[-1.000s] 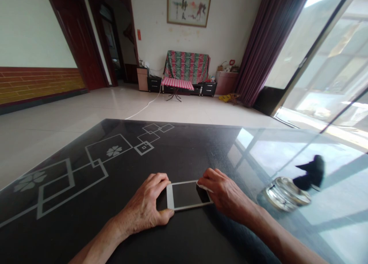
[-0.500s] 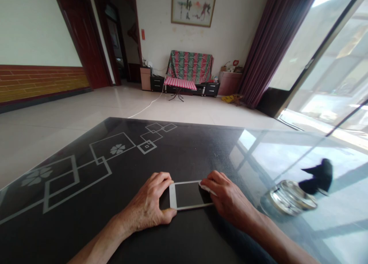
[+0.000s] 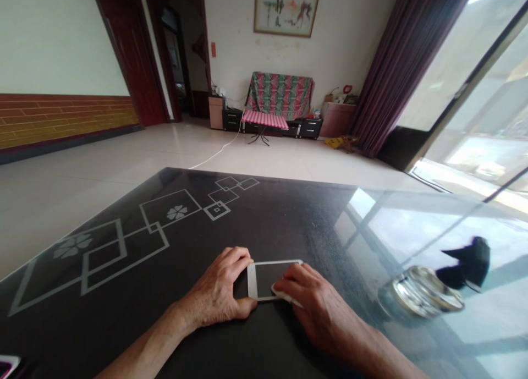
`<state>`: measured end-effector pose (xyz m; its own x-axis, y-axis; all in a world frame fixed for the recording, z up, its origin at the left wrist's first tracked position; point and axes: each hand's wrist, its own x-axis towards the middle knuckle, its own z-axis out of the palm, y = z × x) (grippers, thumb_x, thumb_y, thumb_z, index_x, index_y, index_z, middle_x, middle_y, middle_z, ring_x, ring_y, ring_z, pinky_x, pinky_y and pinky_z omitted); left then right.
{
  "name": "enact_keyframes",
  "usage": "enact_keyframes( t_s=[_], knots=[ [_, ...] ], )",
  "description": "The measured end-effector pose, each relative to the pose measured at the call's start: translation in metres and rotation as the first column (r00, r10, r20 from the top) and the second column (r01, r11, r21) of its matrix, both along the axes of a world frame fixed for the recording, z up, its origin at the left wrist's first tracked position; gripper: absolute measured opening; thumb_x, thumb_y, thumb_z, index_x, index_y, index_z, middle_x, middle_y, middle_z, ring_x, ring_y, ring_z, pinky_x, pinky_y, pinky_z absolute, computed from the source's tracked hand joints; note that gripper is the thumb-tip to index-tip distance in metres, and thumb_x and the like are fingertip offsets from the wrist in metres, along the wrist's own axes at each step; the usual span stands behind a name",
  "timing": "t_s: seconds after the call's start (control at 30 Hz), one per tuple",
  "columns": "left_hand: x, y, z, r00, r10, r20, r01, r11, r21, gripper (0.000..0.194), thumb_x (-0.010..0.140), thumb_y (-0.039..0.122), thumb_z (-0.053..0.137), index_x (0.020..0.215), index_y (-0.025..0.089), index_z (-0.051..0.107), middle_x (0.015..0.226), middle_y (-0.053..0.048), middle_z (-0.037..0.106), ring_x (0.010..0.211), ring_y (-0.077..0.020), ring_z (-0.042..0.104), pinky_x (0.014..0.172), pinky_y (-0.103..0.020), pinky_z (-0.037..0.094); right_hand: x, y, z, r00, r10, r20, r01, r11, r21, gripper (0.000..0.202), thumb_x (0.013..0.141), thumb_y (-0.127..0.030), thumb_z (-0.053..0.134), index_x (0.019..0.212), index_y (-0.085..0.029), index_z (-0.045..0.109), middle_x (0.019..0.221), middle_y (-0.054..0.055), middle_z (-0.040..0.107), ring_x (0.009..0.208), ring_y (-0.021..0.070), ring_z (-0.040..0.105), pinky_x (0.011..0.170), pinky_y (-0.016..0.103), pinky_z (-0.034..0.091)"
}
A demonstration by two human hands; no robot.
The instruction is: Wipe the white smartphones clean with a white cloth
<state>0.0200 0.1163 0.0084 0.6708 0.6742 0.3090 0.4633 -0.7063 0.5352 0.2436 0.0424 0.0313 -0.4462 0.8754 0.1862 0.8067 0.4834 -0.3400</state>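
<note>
A white-framed phone (image 3: 264, 274) with a dark screen lies flat on the black glossy table (image 3: 198, 335). My left hand (image 3: 220, 288) grips its left end, thumb at the near corner and fingers at the far corner. Pressed between the fingers of my right hand (image 3: 309, 299) is a small white cloth or wipe (image 3: 284, 296), which touches the near part of the screen. That hand covers the phone's right part.
A clear bottle with a black spray head (image 3: 423, 294) lies at the right of the table. A pink-edged object (image 3: 9, 363) shows at the lower left corner. Beyond the table stands a small striped stool or table (image 3: 264, 119).
My right hand has moved left and nearer over the screen with the white cloth. My left hand keeps its hold on the phone. The view has shifted slightly left.
</note>
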Motion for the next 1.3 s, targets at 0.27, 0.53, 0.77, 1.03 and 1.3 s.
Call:
enact_keyframes(
  t_s=[0.27, 0.53, 0.77, 1.03, 1.3],
  knots=[
    [0.001, 0.000, -0.003, 1.000, 0.025, 0.015, -0.025, 0.999, 0.033, 0.048, 0.056, 0.020, 0.067, 0.103, 0.020, 0.058, 0.108, -0.006, 0.054, 0.099, -0.0242, 0.050, 0.092, -0.037, 0.044, 0.020, 0.021, -0.008, 0.974, -0.220, 0.050, 0.215, 0.972, 0.097, 0.025, 0.085, -0.005, 0.041, 0.090, -0.019, 0.061, 0.094, 0.006, 0.053, 0.084, 0.0184, 0.048, 0.077, 0.030, 0.041],
    [0.000, 0.003, -0.005, 1.000, 0.018, -0.009, -0.017, 0.996, 0.090, 0.049, 0.054, 0.026, 0.071, 0.101, 0.017, 0.060, 0.107, -0.006, 0.056, 0.095, -0.0237, 0.051, 0.090, -0.037, 0.045, 0.002, 0.022, -0.001, 0.970, -0.200, 0.135, 0.189, 0.978, 0.094, 0.027, 0.082, -0.003, 0.043, 0.093, -0.019, 0.062, 0.092, 0.006, 0.053, 0.083, 0.0175, 0.048, 0.078, 0.028, 0.039],
    [-0.001, 0.001, 0.000, 0.999, 0.025, -0.021, -0.024, 0.998, 0.065, 0.049, 0.056, 0.028, 0.072, 0.103, 0.018, 0.061, 0.110, -0.006, 0.056, 0.098, -0.0239, 0.052, 0.093, -0.036, 0.045, -0.020, 0.016, -0.003, 0.952, -0.277, 0.134, 0.258, 0.955, 0.145, 0.027, 0.082, -0.004, 0.045, 0.095, -0.020, 0.063, 0.095, 0.006, 0.053, 0.084, 0.0185, 0.046, 0.079, 0.029, 0.037],
    [-0.003, 0.004, 0.001, 1.000, -0.012, 0.013, 0.012, 1.000, 0.026, 0.051, 0.056, 0.029, 0.075, 0.104, 0.017, 0.061, 0.110, -0.006, 0.055, 0.099, -0.0233, 0.051, 0.094, -0.036, 0.044, -0.030, 0.020, -0.003, 0.969, -0.226, 0.104, 0.213, 0.970, 0.119, 0.027, 0.081, -0.004, 0.045, 0.094, -0.020, 0.062, 0.095, 0.006, 0.053, 0.083, 0.0178, 0.047, 0.078, 0.028, 0.037],
    [-0.006, 0.007, -0.001, 0.999, 0.005, 0.033, -0.003, 0.999, -0.052, 0.065, 0.051, 0.031, 0.082, 0.111, 0.020, 0.060, 0.115, -0.006, 0.054, 0.105, -0.0253, 0.051, 0.096, -0.038, 0.045, -0.042, 0.028, -0.009, 0.986, -0.152, 0.068, 0.144, 0.984, 0.102, 0.028, 0.082, -0.006, 0.046, 0.100, -0.021, 0.062, 0.096, 0.006, 0.054, 0.084, 0.0190, 0.048, 0.078, 0.030, 0.038]
  ],
)
